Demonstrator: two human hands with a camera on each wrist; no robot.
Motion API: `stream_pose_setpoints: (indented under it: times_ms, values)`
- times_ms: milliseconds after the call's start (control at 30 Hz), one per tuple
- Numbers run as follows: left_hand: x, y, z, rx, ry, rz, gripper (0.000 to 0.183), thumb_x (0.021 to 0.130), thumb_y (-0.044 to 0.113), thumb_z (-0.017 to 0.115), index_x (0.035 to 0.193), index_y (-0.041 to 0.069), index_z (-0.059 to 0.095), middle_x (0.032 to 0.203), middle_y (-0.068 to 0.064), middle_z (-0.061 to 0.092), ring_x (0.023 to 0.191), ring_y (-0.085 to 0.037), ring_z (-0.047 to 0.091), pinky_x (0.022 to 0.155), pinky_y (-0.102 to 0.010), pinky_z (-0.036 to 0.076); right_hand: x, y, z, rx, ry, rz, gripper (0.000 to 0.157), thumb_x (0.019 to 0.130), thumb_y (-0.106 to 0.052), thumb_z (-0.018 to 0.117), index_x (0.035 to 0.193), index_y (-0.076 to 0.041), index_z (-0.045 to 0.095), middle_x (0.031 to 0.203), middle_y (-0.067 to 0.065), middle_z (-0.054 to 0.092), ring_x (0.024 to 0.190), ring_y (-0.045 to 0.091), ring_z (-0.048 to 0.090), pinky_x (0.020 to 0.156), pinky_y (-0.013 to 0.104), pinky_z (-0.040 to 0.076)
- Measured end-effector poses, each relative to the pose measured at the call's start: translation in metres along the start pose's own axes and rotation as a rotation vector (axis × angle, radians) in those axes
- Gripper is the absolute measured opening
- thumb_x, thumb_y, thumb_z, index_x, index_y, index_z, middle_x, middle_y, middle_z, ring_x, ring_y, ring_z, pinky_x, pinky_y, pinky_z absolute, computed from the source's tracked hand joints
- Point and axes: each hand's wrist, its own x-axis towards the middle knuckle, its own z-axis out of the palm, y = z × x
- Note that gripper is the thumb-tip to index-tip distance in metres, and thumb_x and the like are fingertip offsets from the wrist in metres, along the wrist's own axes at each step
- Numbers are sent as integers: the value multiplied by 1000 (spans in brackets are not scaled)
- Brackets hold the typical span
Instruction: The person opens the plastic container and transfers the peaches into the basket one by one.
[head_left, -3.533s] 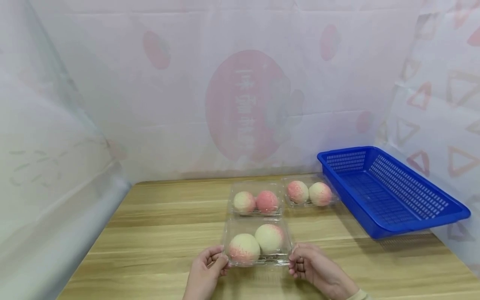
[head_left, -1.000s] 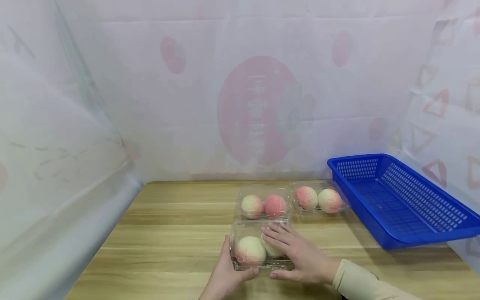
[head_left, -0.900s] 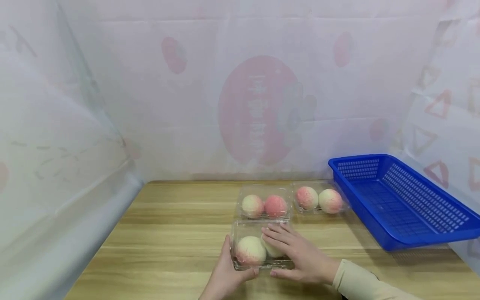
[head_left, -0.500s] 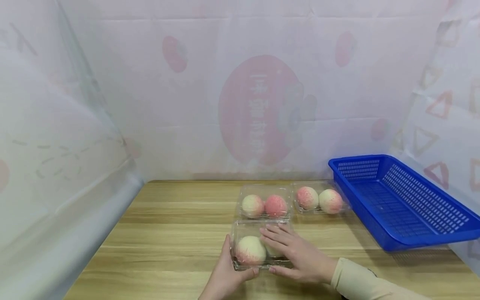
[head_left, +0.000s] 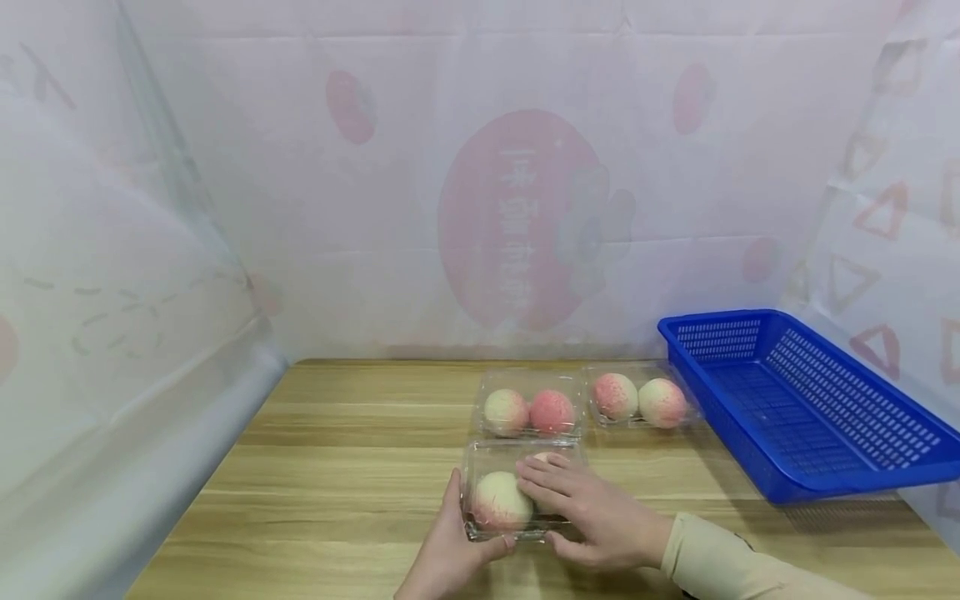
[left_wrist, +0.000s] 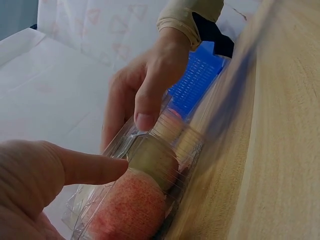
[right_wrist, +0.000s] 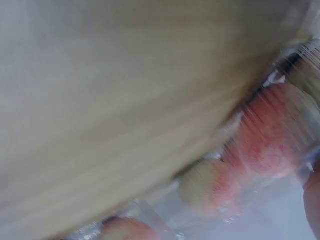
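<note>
In the head view, a clear plastic clamshell box (head_left: 487, 454) with two cream-and-pink peaches sits at the table's near middle. My left hand (head_left: 450, 546) holds its left side, thumb at the front edge and fingers along the wall. My right hand (head_left: 600, 512) lies over the lid's right half with fingers extended, thumb by the front edge. It partly covers the right peach (head_left: 546, 460); the left peach (head_left: 502, 501) shows whole. The left wrist view has my left thumb (left_wrist: 95, 167) on the box edge. In the blurred right wrist view, a peach (right_wrist: 270, 130) shows through plastic.
Behind this box stands a second clear box with two peaches (head_left: 529, 413). Another with two peaches (head_left: 639, 402) is to its right, against a blue perforated basket (head_left: 738, 450). The wooden table (head_left: 337, 467) is surrounded by printed white sheets (head_left: 375, 208).
Both hands pinched the box's front corners earlier. My left hand then moved to the left side and my right onto the lid. Lately my right fingers slid slightly left and nearer, uncovering the right peach's top.
</note>
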Motion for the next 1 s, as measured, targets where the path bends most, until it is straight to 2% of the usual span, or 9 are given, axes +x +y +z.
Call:
stream_pose_setpoints:
  times_ms: [233,467,700,833,1000]
  values:
    - [1,0,0,0,-11,28,124,74,21,88,150,-12,-4,147,-41,25,133,-53,32,106,-66,25,5,-5,-7,-19,-23,-28,65,81,-18,69,139,5,51,147,17,45,133,33,44,105,55,37]
    - [0,-2,-2,4,-7,42,121,75,19,87,150,-13,-4,146,-42,25,133,-53,31,106,-66,25,10,-8,-11,-86,-59,-83,57,89,-18,66,140,2,51,145,15,48,132,30,46,105,47,41]
    - [-3,-3,-4,24,13,38,119,77,19,85,149,-13,-4,145,-43,25,133,-54,29,106,-67,24,16,-17,-12,-171,-98,-102,56,85,-15,74,137,-2,56,142,11,52,130,26,49,104,40,42]
    - [-1,-5,-6,47,15,70,118,78,18,84,148,-15,-5,144,-44,26,132,-54,31,105,-67,25,22,-21,-13,-212,-105,-138,51,85,-8,72,134,-3,59,137,11,57,127,24,52,104,35,42]
    - [1,-6,-6,62,5,89,116,79,19,83,148,-16,-4,144,-44,27,132,-54,33,105,-66,26,26,-19,-16,-206,-124,-160,49,84,-3,71,132,-3,61,133,10,60,125,23,54,105,33,41]
